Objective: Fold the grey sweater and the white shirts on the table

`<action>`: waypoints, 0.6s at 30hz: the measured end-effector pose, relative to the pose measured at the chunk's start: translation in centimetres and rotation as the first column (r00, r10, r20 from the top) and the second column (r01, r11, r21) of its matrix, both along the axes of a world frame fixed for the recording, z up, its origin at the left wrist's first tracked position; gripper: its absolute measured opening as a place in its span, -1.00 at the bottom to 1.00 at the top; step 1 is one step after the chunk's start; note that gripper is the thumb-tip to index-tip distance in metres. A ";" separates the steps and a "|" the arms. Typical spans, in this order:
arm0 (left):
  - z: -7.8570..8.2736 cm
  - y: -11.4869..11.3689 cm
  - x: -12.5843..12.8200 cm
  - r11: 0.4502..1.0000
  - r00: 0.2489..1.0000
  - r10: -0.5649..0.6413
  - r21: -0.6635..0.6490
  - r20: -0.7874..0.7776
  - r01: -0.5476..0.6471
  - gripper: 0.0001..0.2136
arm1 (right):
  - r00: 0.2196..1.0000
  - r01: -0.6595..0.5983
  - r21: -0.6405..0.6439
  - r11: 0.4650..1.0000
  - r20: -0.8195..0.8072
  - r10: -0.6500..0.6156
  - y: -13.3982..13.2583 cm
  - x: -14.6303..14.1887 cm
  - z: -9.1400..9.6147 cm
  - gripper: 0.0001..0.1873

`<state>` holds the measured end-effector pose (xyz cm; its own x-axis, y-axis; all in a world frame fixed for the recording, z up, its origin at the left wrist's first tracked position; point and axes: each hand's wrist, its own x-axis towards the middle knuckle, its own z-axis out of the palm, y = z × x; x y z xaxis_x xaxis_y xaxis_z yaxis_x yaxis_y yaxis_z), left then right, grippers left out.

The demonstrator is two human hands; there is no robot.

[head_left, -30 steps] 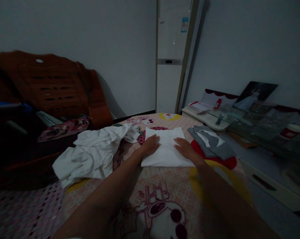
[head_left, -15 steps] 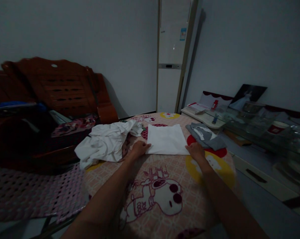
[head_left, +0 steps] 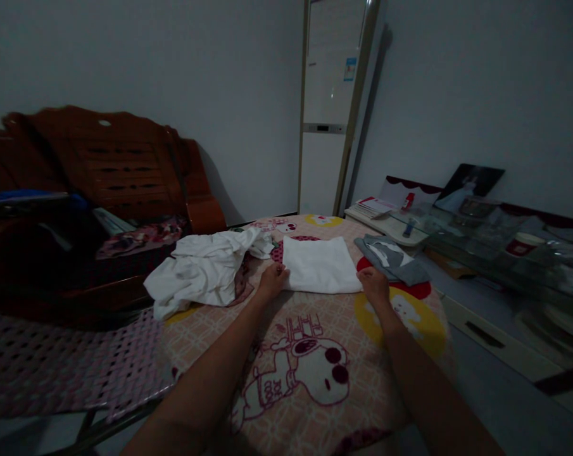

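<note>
A folded white garment lies flat as a neat rectangle on the cloth-covered table. Its left edge, close to the near corner, is pinched by my left hand. At the opposite near corner, my right hand grips the right edge, fingers closed. To the left of my left hand is a crumpled heap of white clothing. Beyond my right hand rests a folded grey garment with a white patch on it.
A glass-topped cabinet holding papers, a red bottle, a cup and a photo runs along the right. On the left stand a carved wooden chair with clothes on it and a pink woven seat. A tall air conditioner fills the corner.
Both hands have shifted slightly, the left one a little up along the garment's side edge. The garment's near edge looks slightly rounder. The other clothes have stayed put.
</note>
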<state>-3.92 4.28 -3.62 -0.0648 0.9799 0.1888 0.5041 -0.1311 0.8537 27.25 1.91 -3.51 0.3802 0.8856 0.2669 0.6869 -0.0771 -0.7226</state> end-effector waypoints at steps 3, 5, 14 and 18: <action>0.0 -0.2 0.0 1.000 1.000 -0.011 -0.008 -0.019 0.011 -0.77 | 0.975 -0.103 -0.036 0.994 -0.201 0.094 -0.2 0.5 0.0 -0.67; -0.1 -0.4 -0.5 0.998 0.998 -0.063 -0.028 -0.009 0.063 -0.57 | 0.924 -0.196 -0.077 0.978 -0.348 0.158 -0.7 0.9 0.2 -0.55; -0.1 -0.7 -0.4 0.977 0.975 -0.210 0.011 -0.078 0.211 -0.46 | 0.728 -0.457 -0.139 0.878 -0.626 0.280 -3.0 1.3 1.1 -0.28; 0.4 -0.8 0.3 0.971 0.965 -0.234 0.018 -0.120 0.237 -0.48 | 0.712 -0.463 -0.136 0.876 -0.645 0.276 -2.9 1.0 1.2 -0.36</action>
<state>-3.64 3.47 -3.19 0.1911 0.9583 0.2125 0.5508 -0.2839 0.7848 28.24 -0.96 -2.28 0.0017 0.9863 -0.1652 0.1435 -0.1637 -0.9760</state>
